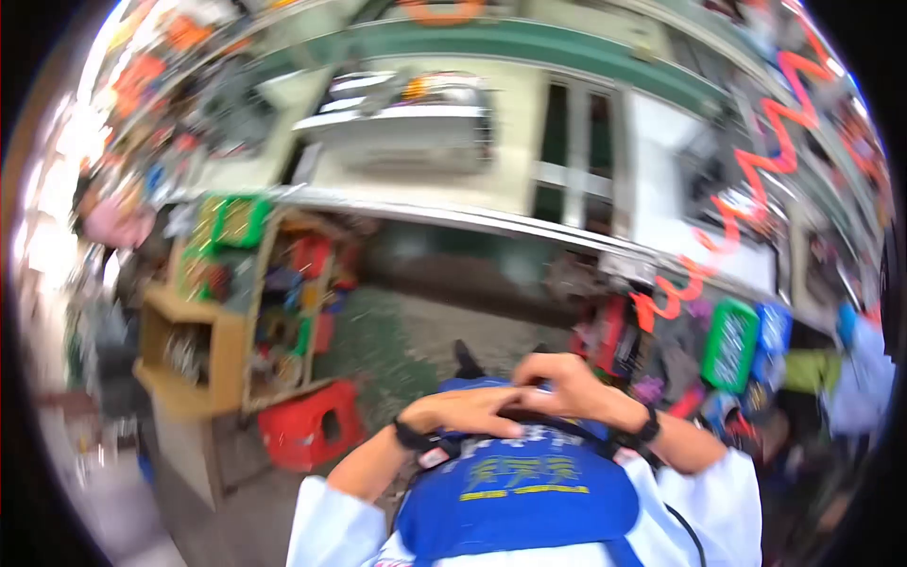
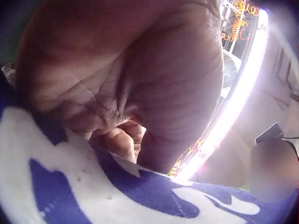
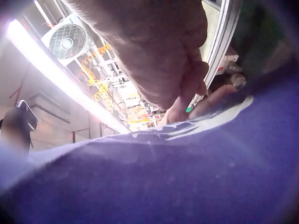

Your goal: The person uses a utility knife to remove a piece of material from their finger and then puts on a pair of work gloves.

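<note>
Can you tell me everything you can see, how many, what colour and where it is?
Apron: 1, blue with yellow and white print, on the person's front
Bench: 1, pale with a metal edge, across the top
Coiled cord: 1 clear in the head view, orange-red, right
Stool: 1, red, lower left
Wooden box: 1, tan, left
Basket: 1, green, right
Fan: 1, pale, overhead
Small blurry things: too many to count, mixed colours, both sides
Wristbands: 2, black, one per wrist
Sleeves: 2, white, bottom
Left grip: 1, bare, at the apron
Right grip: 1, bare, beside the left
</note>
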The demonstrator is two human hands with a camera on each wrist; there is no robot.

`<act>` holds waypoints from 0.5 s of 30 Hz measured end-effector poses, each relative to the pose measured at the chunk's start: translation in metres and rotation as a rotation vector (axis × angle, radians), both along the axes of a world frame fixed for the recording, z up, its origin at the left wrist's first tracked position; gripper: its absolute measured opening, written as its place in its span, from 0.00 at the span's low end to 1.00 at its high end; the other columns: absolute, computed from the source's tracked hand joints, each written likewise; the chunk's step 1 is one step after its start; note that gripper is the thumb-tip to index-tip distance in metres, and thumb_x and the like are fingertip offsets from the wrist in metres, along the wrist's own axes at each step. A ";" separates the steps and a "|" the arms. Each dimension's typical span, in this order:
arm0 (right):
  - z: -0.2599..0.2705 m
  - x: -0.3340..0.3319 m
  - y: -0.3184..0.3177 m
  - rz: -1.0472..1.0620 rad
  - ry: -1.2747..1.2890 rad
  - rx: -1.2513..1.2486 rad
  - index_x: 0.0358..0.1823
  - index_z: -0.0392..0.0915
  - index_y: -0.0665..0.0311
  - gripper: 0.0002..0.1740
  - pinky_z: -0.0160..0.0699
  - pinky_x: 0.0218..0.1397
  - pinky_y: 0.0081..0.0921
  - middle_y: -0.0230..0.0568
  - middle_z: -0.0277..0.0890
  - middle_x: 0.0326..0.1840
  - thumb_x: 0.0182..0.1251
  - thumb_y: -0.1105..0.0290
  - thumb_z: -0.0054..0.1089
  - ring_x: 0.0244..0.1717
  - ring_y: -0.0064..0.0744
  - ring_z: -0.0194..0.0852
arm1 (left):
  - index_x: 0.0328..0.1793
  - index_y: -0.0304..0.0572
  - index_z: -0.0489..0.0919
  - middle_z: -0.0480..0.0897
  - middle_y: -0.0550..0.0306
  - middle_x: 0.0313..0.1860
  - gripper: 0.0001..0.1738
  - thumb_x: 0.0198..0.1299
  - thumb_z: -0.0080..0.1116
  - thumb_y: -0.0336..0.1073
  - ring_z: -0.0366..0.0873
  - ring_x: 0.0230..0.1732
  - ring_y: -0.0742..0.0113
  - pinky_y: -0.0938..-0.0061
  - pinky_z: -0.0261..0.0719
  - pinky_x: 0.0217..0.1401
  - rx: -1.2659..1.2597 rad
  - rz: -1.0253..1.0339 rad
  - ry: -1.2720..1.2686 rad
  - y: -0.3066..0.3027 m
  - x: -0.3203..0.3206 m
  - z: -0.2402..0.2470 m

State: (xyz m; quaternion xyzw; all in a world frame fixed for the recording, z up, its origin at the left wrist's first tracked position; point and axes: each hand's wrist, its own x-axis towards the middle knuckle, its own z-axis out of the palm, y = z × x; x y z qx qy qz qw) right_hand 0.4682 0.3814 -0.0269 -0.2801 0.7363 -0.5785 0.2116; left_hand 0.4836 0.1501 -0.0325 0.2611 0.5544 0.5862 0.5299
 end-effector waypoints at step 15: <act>-0.014 0.018 0.025 -0.153 -0.059 -0.013 0.42 0.82 0.71 0.10 0.83 0.42 0.39 0.52 0.83 0.37 0.59 0.76 0.62 0.39 0.50 0.86 | 0.81 0.29 0.60 0.67 0.44 0.78 0.43 0.66 0.67 0.40 0.61 0.80 0.58 0.62 0.55 0.84 -0.159 -0.143 -0.281 0.024 -0.017 -0.007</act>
